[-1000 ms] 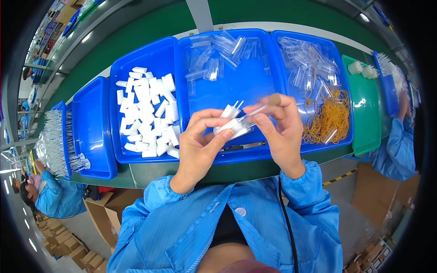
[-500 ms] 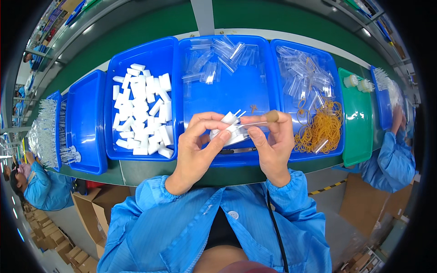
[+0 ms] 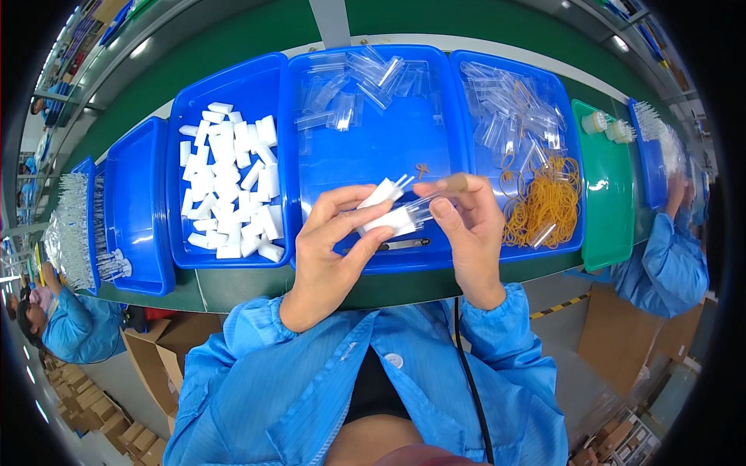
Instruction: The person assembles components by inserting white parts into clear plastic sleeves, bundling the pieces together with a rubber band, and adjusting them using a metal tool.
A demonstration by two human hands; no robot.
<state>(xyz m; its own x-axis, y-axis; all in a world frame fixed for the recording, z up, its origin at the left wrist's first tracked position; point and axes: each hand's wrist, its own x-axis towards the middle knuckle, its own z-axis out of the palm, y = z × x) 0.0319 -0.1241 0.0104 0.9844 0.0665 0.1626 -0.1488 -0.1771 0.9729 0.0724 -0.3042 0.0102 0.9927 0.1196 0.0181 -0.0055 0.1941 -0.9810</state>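
Note:
Two white blocks are gripped side by side in my left hand (image 3: 326, 241); the upper white block (image 3: 379, 194) has thin pale prongs at its right end. The lower white block (image 3: 396, 222) meets a clear plastic sleeve (image 3: 420, 210), which my right hand (image 3: 474, 237) pinches between thumb and fingers. How far the sleeve sits over the block is hard to make out. A tan finger cot (image 3: 457, 182) covers one right fingertip. Both hands are above the near part of the middle blue tray (image 3: 365, 159), where clear sleeves (image 3: 342, 113) lie at the back.
Left of it, a blue tray (image 3: 186, 85) holds many white blocks (image 3: 225, 171). The right tray has clear sleeves (image 3: 517, 113) and yellow rubber bands (image 3: 548, 206). Beyond stands a green tray (image 3: 606, 210). A dark pen-like object (image 3: 406, 244) lies below my hands. Co-workers sit at both sides.
The white blocks have turned in my left hand, so the lower one shows more fully. My right fingers have shifted to the clear sleeve's end. The whole view has moved slightly.

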